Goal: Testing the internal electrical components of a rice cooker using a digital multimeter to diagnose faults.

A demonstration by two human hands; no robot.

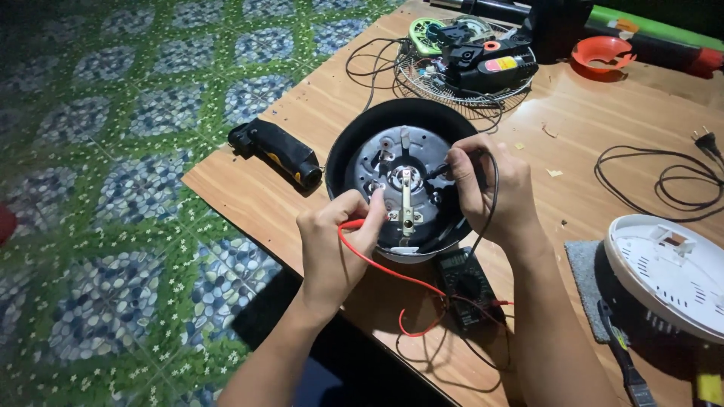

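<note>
Probe tips hidden behind left hand [339,241] and right hand [486,185] fingers; multimeter [466,286] dial unreadable beneath right wrist; white cover [664,271] cut by right edge.

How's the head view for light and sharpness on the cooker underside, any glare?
Head view: lit from above, hands sharp; the metal plate inside the black cooker shows mild glare; the meter sits in shadow under the right hand; frame corners fall dark.

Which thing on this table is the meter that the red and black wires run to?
Start at the round black appliance shell in the middle of the wooden table, which both hands probe. Just below it, near the table's front edge, lies the multimeter. It is the only flat dark box with a round dial.
</note>
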